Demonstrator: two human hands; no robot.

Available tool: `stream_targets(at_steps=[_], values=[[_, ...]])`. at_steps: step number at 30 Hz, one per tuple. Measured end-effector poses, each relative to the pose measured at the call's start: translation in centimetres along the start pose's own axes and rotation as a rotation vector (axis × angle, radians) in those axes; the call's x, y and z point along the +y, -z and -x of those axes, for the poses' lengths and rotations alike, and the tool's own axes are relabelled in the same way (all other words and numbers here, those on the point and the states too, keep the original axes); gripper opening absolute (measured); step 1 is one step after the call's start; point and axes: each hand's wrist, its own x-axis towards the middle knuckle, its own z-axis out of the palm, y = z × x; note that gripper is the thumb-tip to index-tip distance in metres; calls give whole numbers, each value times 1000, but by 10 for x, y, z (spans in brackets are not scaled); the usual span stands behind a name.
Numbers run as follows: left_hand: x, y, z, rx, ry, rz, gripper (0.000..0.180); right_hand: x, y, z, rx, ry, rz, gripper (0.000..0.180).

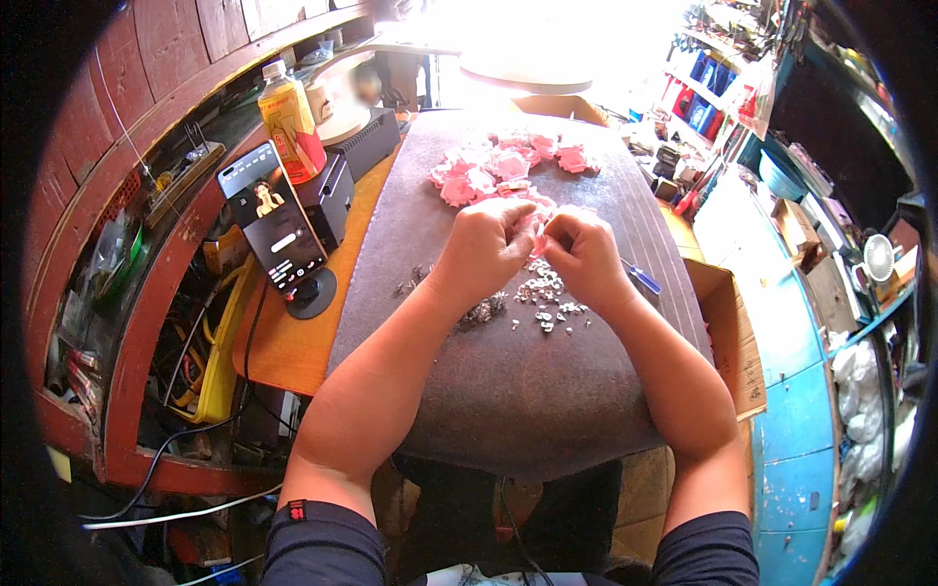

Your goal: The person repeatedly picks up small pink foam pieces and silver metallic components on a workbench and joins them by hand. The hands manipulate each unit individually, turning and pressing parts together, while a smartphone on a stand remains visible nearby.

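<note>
Together, both grips on pink piece (536, 230)

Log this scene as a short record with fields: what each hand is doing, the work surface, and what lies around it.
left hand: left hand pinches a small pink piece together with the right
right hand: right hand grips the same piece, fingers closed
surface: grey mat on a wooden bench
under the hands: scattered small silver metal parts
behind the hands: pile of pink pieces
left of mat: phone on a stand, screen lit; orange drink bottle
right of mat: blue pen, cardboard box
</note>
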Motion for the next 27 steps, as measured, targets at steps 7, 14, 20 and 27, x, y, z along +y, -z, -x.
stream_targets(at_steps=[7, 14, 20, 27], values=[[-3, -3, 0, -1, 32, 83, 26, 19, 1, -3, -72, -103, -262, 16], [1, 1, 0, -32, 154, 138, 28, 19, 13, -7, -311, -482, -894, 17], [7, 4, -2, -57, 255, 181, 37, 18, 11, -6, -215, -481, -1044, 19], [-5, 1, -2, -50, 198, 207, 43, 18, 16, -10, -286, -418, -823, 18]])
